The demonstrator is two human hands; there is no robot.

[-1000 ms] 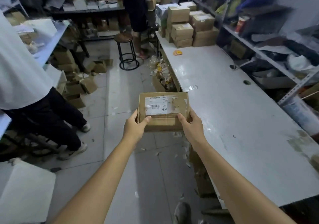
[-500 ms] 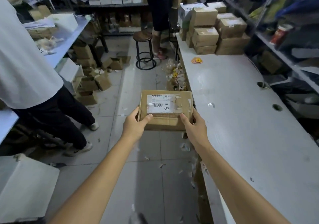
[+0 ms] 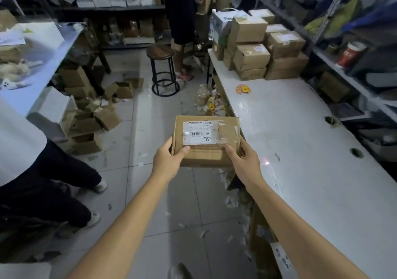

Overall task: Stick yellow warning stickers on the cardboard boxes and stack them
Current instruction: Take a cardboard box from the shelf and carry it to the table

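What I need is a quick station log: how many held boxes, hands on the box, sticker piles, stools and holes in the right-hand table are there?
cardboard box, held: 1
hands holding it, left hand and right hand: 2
yellow sticker pile: 1
round stool: 1
round holes in the white table: 2
Total: 7

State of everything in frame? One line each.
cardboard box: closed, held in the air, no yellow sticker visible
left hand: grips its left edge
right hand: grips its right edge
stacked boxes: closed, piled at far end of table
yellow stickers: loose on table, near the stack
stool: upright
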